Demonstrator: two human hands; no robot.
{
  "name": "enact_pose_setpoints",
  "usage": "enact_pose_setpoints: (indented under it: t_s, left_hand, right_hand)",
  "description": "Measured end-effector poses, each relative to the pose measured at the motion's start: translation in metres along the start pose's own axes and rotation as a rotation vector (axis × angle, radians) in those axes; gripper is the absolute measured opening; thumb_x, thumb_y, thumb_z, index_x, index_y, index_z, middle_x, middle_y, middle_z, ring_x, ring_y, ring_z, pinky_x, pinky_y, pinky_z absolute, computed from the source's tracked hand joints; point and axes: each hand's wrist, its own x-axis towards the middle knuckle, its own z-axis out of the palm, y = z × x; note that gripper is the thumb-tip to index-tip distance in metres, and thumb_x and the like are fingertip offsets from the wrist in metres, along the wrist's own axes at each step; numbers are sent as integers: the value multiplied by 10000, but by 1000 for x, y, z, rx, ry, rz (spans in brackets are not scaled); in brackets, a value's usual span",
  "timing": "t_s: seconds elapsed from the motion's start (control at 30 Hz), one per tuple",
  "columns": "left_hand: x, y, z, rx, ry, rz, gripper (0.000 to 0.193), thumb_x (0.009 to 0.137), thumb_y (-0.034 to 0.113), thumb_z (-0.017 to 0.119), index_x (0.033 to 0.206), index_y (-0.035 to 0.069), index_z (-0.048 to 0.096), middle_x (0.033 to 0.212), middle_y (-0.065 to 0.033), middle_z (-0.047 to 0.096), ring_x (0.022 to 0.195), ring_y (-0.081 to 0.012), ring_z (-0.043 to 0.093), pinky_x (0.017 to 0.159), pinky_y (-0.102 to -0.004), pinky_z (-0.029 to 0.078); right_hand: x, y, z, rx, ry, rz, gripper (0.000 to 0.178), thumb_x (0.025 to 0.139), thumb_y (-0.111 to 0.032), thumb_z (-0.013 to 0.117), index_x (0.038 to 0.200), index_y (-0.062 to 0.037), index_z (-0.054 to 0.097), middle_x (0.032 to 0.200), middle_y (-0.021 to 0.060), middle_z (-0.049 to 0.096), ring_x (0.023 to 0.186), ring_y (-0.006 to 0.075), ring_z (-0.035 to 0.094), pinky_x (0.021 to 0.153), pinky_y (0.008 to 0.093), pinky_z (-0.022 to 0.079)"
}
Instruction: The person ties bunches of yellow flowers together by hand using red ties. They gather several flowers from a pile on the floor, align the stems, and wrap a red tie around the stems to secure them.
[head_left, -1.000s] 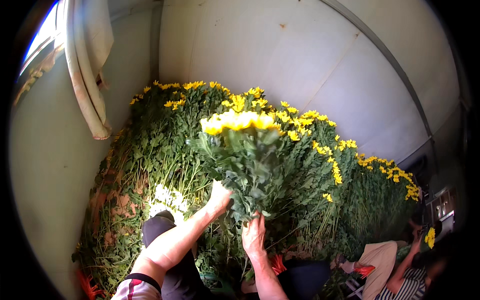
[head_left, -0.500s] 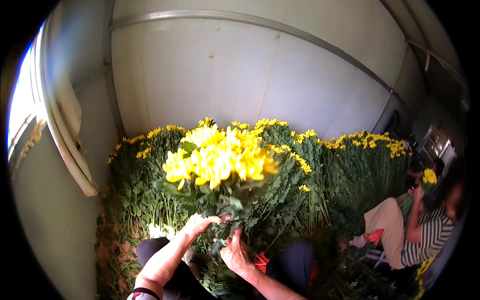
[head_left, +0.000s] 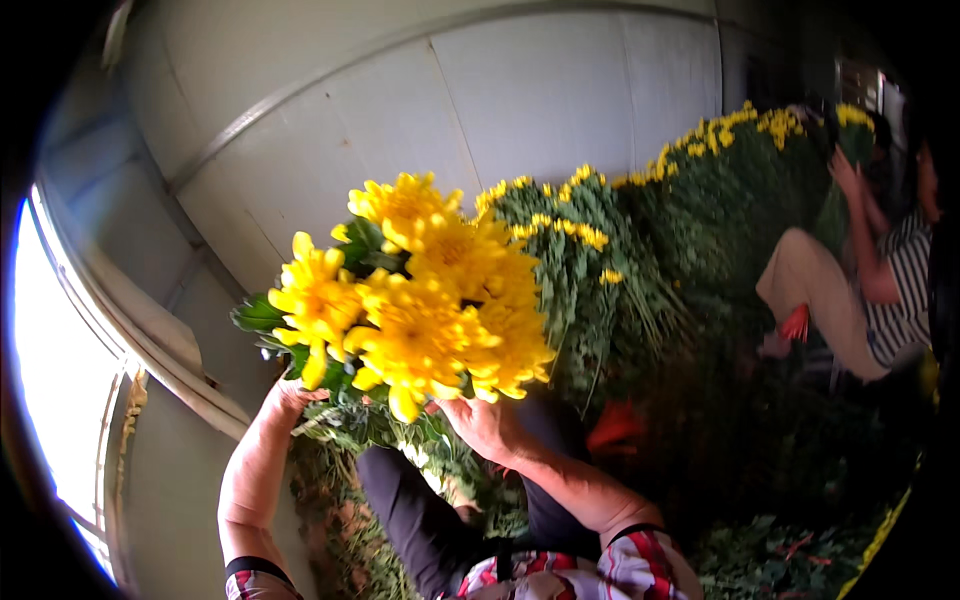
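Observation:
A full bunch of yellow chrysanthemums (head_left: 425, 310) is raised in front of me, blooms tilted toward me and green leaves (head_left: 262, 314) showing on its left. At the lower left of the bunch, my left hand (head_left: 297, 393) is closed among the leaves, its fingertips partly covered. My right hand (head_left: 487, 428) is curled under the lower right blooms, closed against the bunch, with most of its fingers hidden. The blooms cover the stems, so exactly where each hand grips them does not show.
Cut yellow chrysanthemums (head_left: 600, 260) stand heaped along the pale wall panel (head_left: 540, 90). A bright window (head_left: 60, 380) with a curtain is at left. On the right sits a person in a striped top (head_left: 900, 300), holding flowers. Loose greenery (head_left: 770, 550) covers the floor around my legs.
My view has turned right and tilted. The bunch has come up closer and tipped toward me. My hands have moved wider apart, the left one out to the bunch's left side.

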Motion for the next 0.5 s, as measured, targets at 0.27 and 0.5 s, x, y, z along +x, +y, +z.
enact_pose_setpoints:
  t_s: [0.27, 0.5]
  left_hand:
    - [-40, 15, 204, -976, -204, -647, 984, 533, 290, 912, 1370, 89, 433, 1347, -110, 498, 1218, -241, 481, 1008, -391, 441]
    - [32, 76, 213, -319, -448, -789, 916, 489, 244, 929, 1243, -47, 497, 1123, -147, 645, 1055, -237, 605, 962, -321, 476]
  right_hand:
    - [-199, 81, -20, 871, -316, 1135, 247, 995, -257, 501, 1149, -75, 564, 968, 102, 667, 740, 204, 685, 626, 297, 571]
    - [-197, 41, -51, 1130, -172, 1338, 391, 1020, -291, 443, 1236, 34, 450, 1176, 181, 608, 973, 268, 672, 798, 381, 577]
